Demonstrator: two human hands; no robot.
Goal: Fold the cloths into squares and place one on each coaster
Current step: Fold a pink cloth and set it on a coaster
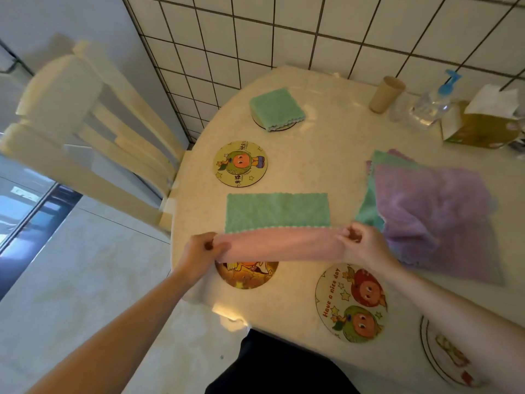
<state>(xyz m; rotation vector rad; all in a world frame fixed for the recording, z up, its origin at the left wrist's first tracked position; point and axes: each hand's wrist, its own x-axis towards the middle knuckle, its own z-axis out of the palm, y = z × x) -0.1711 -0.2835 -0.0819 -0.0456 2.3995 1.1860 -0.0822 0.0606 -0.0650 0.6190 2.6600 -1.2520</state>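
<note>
Head cam, looking down at round cream table, speckled glossy top. Tiled wall w/ dark grout across top of frame; pale wooden chair at left, blurred.

Surroundings first: pile of unfolded cloths at centre-right, purple fluffy one on top, green edges showing under it, scalloped hems. Sits just beside my right hand. Upper right: cardboard tube upright, clear pump bottle w/ blue top, tissue box. Lower right edge: a plate, partly hidden by my right forearm.

Coasters: round, flat, cartoon fruit prints. Far coaster at upper centre already carries a folded green cloth (neat square, covers most of it). Bare coaster left of centre. Large "Have a nice day" coaster at lower centre-right, bare. Fourth coaster lower centre, its top part hidden by the cloth I'm holding.

Working cloth: microfibre, green face lying flat on table, pink reverse turned up along the near edge. Left hand pinches the left near corner, right hand pinches the right near corner, fingers pressed together on the fabric. Near edge lifted and stretched straight betw. both hands.
</note>
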